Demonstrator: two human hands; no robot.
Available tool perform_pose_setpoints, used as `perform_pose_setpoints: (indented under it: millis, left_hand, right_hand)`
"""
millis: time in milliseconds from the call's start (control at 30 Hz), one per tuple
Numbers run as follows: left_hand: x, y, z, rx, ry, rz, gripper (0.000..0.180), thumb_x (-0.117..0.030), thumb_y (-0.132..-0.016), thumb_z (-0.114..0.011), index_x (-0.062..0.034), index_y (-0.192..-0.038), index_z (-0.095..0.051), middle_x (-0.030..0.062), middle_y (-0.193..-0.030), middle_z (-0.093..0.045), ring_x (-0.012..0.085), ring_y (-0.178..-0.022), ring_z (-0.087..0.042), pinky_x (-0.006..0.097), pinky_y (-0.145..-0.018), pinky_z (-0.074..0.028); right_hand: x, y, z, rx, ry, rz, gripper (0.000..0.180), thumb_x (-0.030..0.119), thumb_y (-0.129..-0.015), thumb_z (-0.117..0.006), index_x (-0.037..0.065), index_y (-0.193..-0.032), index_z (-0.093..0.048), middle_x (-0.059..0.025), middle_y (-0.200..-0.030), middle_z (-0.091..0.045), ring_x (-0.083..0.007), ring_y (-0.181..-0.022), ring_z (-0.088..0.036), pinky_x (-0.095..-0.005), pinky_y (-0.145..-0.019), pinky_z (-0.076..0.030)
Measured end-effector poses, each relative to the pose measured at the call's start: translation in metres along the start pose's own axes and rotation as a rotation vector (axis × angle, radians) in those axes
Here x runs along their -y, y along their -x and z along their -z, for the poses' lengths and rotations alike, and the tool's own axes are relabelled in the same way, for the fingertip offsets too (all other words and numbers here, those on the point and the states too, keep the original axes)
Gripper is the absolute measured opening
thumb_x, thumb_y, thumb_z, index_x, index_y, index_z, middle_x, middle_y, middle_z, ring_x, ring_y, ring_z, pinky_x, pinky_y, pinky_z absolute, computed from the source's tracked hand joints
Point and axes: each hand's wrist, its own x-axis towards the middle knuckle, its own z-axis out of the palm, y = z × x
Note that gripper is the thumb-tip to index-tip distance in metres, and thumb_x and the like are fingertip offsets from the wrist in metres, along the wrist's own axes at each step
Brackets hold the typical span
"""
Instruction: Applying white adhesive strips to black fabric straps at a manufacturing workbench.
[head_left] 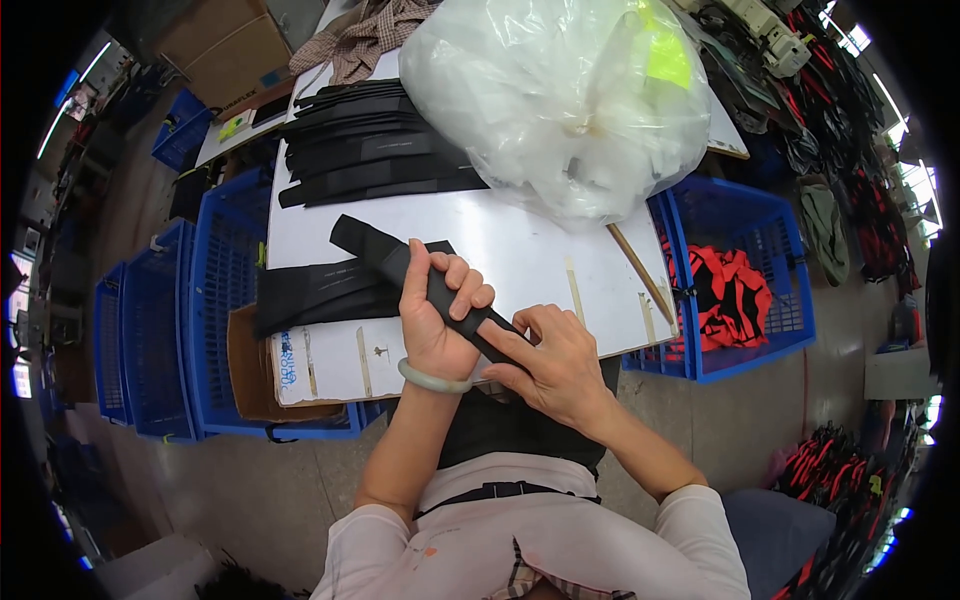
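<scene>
My left hand point(438, 322), with a pale bangle point(432, 380) at its wrist, is wrapped round a black fabric strip point(372, 246) above the table's near edge. The strip runs slantwise from upper left to lower right through both hands. My right hand point(560, 368) grips its lower right part, the thumb and fingers pressed along it. Just left of my left hand, more black fabric pieces point(310, 297) lie flat on the white table point(520, 240). Part of the strip is hidden under my fingers.
Behind my hands lie several overlapping black fabric pieces point(370, 150) and a big clear plastic bag point(560, 110). A wooden stick point(640, 270) rests at the table's right. Blue crates point(230, 250) stand on the left; another blue crate point(790, 330) on the right holds red and black fabric point(728, 300).
</scene>
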Motion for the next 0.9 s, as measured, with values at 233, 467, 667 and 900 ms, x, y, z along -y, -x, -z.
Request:
perform_pose_setpoints:
  millis: [233, 467, 667, 900]
  left_hand:
    - [0.004, 0.005, 0.000, 0.086, -0.046, -0.027, 0.037, -0.038, -0.101, -0.045, -0.0085, -0.080, -0.052, 0.0009, -0.063, -0.039, 0.0116, -0.047, -0.035, 0.029, -0.054, -0.039]
    - [0.016, 0.013, 0.003, 0.420, -0.710, -0.264, 0.042, -0.038, -0.102, -0.041, 0.0006, -0.095, -0.056, 0.0096, -0.078, -0.057, 0.0240, -0.082, -0.064, 0.048, -0.089, -0.050]
    - [0.017, 0.020, 0.013, 0.557, -1.163, -0.273, 0.048, -0.042, -0.100, -0.045, 0.0001, -0.113, -0.063, 0.0130, -0.115, -0.065, 0.0244, -0.110, -0.058, 0.038, -0.099, -0.042]
    - [0.026, 0.028, 0.010, 0.337, -1.015, -0.153, 0.052, -0.041, -0.101, -0.043, 0.0029, -0.124, -0.058, 0.0184, -0.120, -0.062, 0.0268, -0.115, -0.057, 0.039, -0.099, -0.044]
  right_hand:
    - [-0.001, 0.006, -0.007, -0.013, -0.068, -0.019, 0.041, 0.030, -0.074, -0.077, 0.014, -0.110, -0.067, -0.0056, -0.075, -0.052, -0.0208, -0.068, -0.052, -0.0337, -0.062, -0.042]
    - [-0.010, 0.010, 0.014, -0.098, -0.754, -0.525, 0.019, 0.005, -0.076, -0.075, 0.001, -0.092, -0.066, -0.0100, -0.088, -0.065, -0.0206, -0.087, -0.062, -0.0302, -0.084, -0.045]
    - [-0.031, 0.007, 0.018, 0.042, -0.513, -0.239, 0.020, 0.012, -0.077, -0.076, 0.001, -0.089, -0.064, -0.0080, -0.080, -0.066, -0.0193, -0.077, -0.064, -0.0302, -0.072, -0.048]
    - [-0.035, 0.021, 0.028, 0.186, -0.716, -0.532, 0.017, 0.007, -0.075, -0.076, -0.001, -0.083, -0.063, -0.0063, -0.077, -0.063, -0.0157, -0.078, -0.060, -0.0283, -0.075, -0.046]
